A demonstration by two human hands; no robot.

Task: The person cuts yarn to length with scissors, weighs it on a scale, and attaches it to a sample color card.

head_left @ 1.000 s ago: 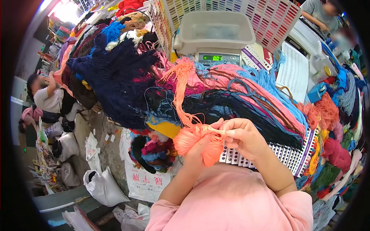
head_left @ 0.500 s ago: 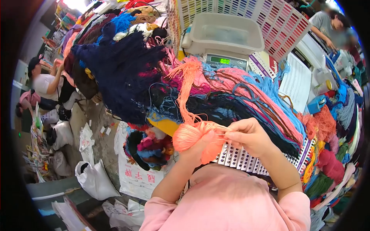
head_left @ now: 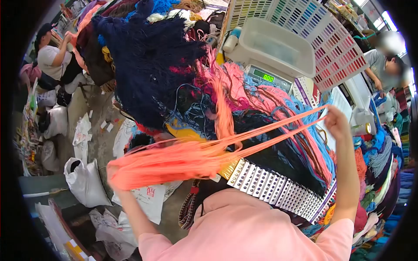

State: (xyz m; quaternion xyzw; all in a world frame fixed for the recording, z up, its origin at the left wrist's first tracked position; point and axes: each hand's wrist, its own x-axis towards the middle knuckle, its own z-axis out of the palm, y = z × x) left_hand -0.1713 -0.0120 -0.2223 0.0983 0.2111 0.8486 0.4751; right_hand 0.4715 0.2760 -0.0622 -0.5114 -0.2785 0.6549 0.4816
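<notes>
yarn (head_left: 163,164) in left grip (head_left: 113,175), closed right grip (head_left: 334,120)

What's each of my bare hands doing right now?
Left hand: closed, holding the thick end of a coral-orange yarn skein.
Right hand: closed, holding its thinner, stretched-out end.

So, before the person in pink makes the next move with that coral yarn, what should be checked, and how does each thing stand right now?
1. Left hand gripping the bunched end of the coral yarn: ok.
2. Right hand holding the far loops: ok, they reach across to it.
3. Strands free of tangles: cannot tell, the bundle is blurred.
4. Held yarn clear of the navy yarn pile and other threads: not ok, the stretched loops cross over dark and pink threads.
5. Scale display at zero: ok, green zeros show.
6. Other people away from the stretched yarn: ok, they are off to the sides.
</notes>
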